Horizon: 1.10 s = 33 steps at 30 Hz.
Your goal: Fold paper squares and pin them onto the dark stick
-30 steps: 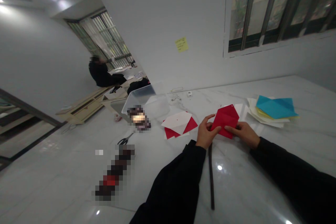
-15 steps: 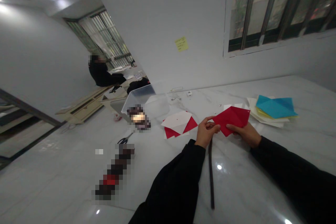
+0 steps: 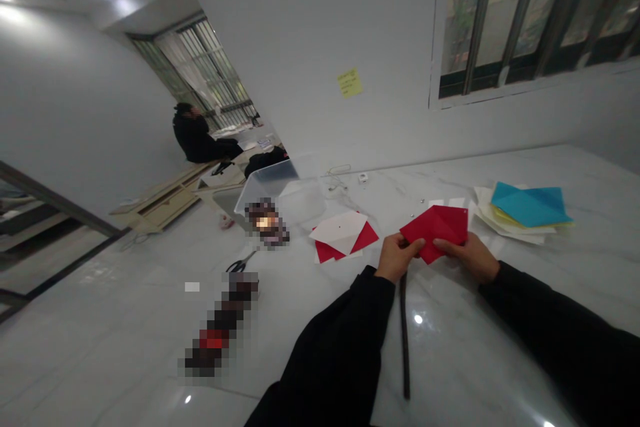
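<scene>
Left hand (image 3: 394, 259), right hand (image 3: 474, 257), both pinching red paper (image 3: 440, 223), apparently folded

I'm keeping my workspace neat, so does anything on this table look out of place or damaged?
Two tiny shiny bits lie loose on the tabletop, just beyond the red folded paper; they're too small to identify, but look stray. The papers under the blue sheet are fanned unevenly. I see no obvious spill or tear.

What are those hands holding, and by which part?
A red envelope, pinched along its lower left edge by the left hand and its lower right edge by the right hand.
</scene>
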Each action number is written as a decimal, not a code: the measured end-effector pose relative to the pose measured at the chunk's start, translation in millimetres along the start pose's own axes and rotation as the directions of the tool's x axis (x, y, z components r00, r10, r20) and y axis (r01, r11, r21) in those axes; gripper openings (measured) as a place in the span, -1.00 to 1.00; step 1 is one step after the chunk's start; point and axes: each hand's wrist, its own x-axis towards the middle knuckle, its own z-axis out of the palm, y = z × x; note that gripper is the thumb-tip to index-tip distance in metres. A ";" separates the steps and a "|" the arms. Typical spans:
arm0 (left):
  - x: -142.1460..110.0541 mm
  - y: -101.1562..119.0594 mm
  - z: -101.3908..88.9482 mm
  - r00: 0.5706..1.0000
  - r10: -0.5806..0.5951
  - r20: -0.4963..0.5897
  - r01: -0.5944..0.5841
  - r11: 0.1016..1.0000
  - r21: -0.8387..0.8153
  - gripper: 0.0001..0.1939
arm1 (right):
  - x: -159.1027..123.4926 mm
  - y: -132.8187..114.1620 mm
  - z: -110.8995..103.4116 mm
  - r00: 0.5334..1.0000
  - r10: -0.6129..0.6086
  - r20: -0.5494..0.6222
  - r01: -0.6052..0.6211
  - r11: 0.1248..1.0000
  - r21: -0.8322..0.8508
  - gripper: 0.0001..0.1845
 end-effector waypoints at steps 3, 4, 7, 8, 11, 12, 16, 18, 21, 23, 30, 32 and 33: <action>0.6 5.2 -5.0 0.999 0.016 -0.041 -0.016 1.000 0.014 -0.60 | 3.4 -2.2 -2.9 0.997 0.082 -0.002 -0.080 0.978 0.195 -0.39; 0.6 6.5 -6.2 0.999 0.022 -0.048 -0.022 1.000 0.020 -0.62 | 4.8 -2.7 -3.6 0.995 0.101 -0.003 -0.097 0.961 0.260 -0.34; 0.7 8.1 -8.3 0.998 0.038 -0.044 -0.035 0.997 0.062 -0.67 | 8.1 -1.4 -4.4 0.991 0.130 -0.027 -0.115 0.939 0.326 -0.36; 0.7 7.9 -8.5 0.998 0.042 -0.040 -0.038 0.996 0.083 -0.69 | 8.5 -0.1 -4.2 0.992 0.126 -0.024 -0.112 0.943 0.312 -0.42; 1.1 6.5 -8.7 0.998 0.055 -0.041 -0.049 0.987 0.153 -0.72 | 7.4 4.1 -3.0 0.996 0.084 0.042 -0.091 0.975 0.205 -0.55; 1.2 6.1 -8.8 0.997 0.061 -0.043 -0.053 0.985 0.167 -0.72 | 6.3 4.6 -2.4 0.995 0.072 0.072 -0.083 0.984 0.160 -0.56; 0.7 5.4 -8.2 0.997 0.067 -0.025 -0.062 0.985 0.162 -0.68 | 1.0 1.1 0.0 0.988 0.024 0.150 -0.023 1.000 -0.011 -0.50; -0.1 5.4 -7.3 0.998 0.066 0.001 -0.065 0.987 0.149 -0.67 | -1.3 -2.5 1.4 0.987 0.008 0.162 0.001 0.999 -0.053 -0.48; -1.4 5.6 -6.2 0.997 0.072 0.024 -0.074 0.988 0.134 -0.66 | -3.0 -7.1 3.2 0.988 -0.006 0.155 0.015 0.998 -0.056 -0.47; -1.6 5.4 -6.0 0.997 0.076 0.030 -0.079 0.989 0.123 -0.65 | -3.4 -8.9 3.7 0.990 -0.009 0.141 0.018 0.998 -0.062 -0.46; -0.4 4.8 -7.7 0.997 0.061 0.055 -0.065 0.995 0.070 -0.55 | -2.4 -7.1 3.3 0.990 -0.035 0.135 0.044 0.997 -0.066 -0.44; -0.6 5.7 -7.8 0.997 0.063 0.054 -0.067 0.995 0.080 -0.54 | -1.4 -4.9 2.6 0.991 -0.032 0.130 0.042 0.996 -0.081 -0.43; -0.9 6.4 -7.7 0.996 0.066 0.052 -0.070 0.994 0.087 -0.54 | -0.9 -3.8 2.2 0.991 -0.030 0.127 0.041 0.995 -0.091 -0.43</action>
